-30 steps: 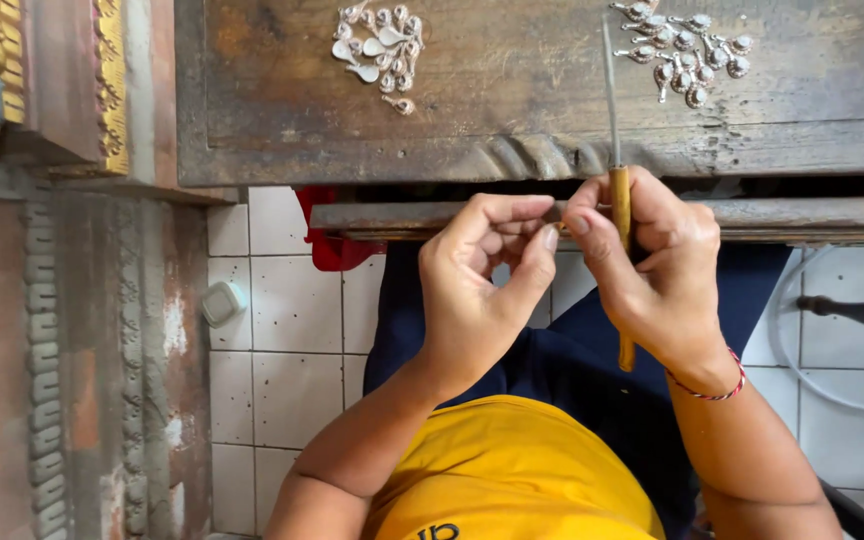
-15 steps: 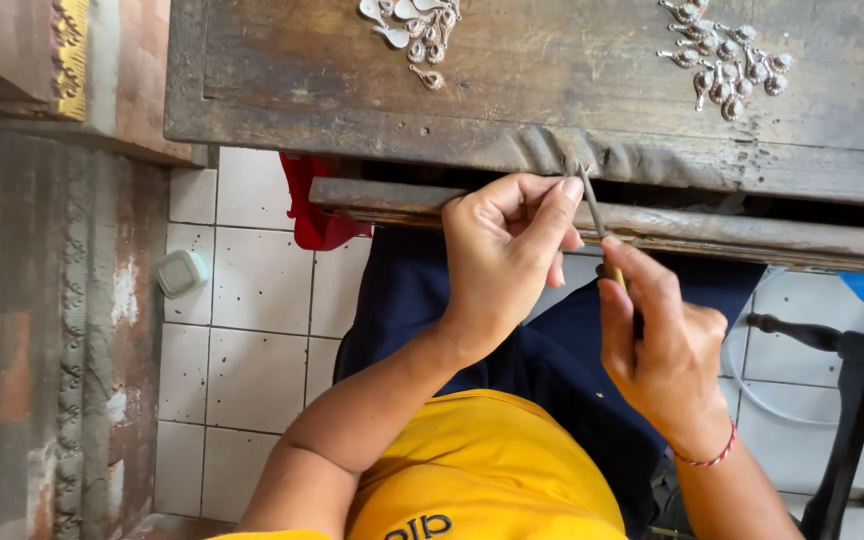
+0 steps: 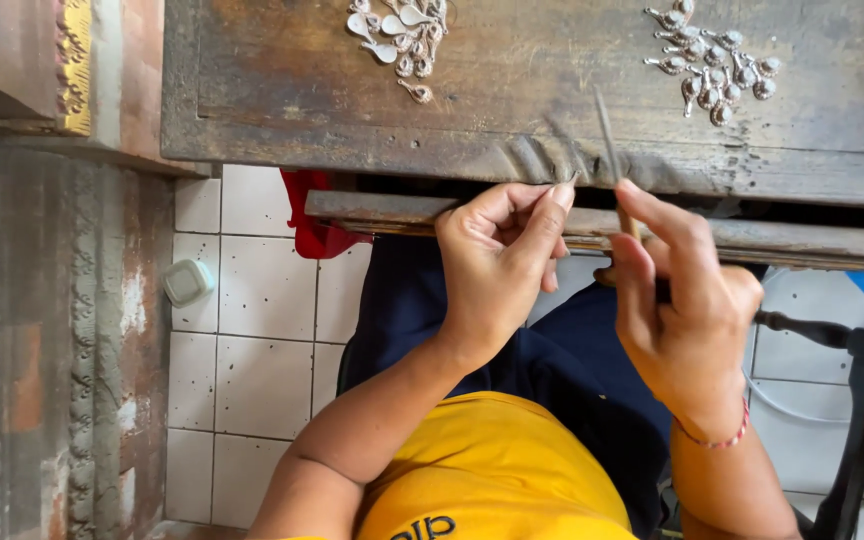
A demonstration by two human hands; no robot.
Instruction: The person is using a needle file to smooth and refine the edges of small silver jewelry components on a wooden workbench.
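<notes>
One head-worn camera looks steeply down, close over the wooden bench point(image 3: 512, 110) edge.

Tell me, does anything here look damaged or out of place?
Yes. The wooden workbench has a notched, worn front edge just above the left hand. The right hand holds a thin tool there. Small silver pieces lie in loose heaps.
</notes>
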